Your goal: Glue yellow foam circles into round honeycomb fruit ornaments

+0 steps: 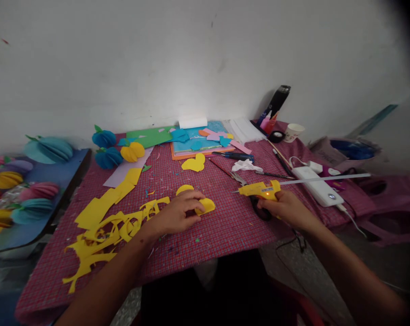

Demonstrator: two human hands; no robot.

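Forearms, two [123, 265]: nearest the camera, reaching over the tabletop's [221, 235] front edge, slanting inward toward each other.
Offcuts, yellow paper [92, 213]: tangled, trailing toward the front left corner.
Left hand [178, 213]: palm down, fingers bent, thumb parted from forefinger, tips at the folded yellow paper [208, 207]; whether pinching, cannot tell. Paper lies behind the front edge's middle.
Yellow cutouts [193, 163]: farther toward the rear edge.
Right hand [289, 207]: wrapped around the grip of the yellow glue gun [259, 190], nozzle leftward, toward the front right corner.
Glue stick, white [334, 177]: projecting rightward from the gun's back.
Power bank, white [313, 183]: beside the right edge.
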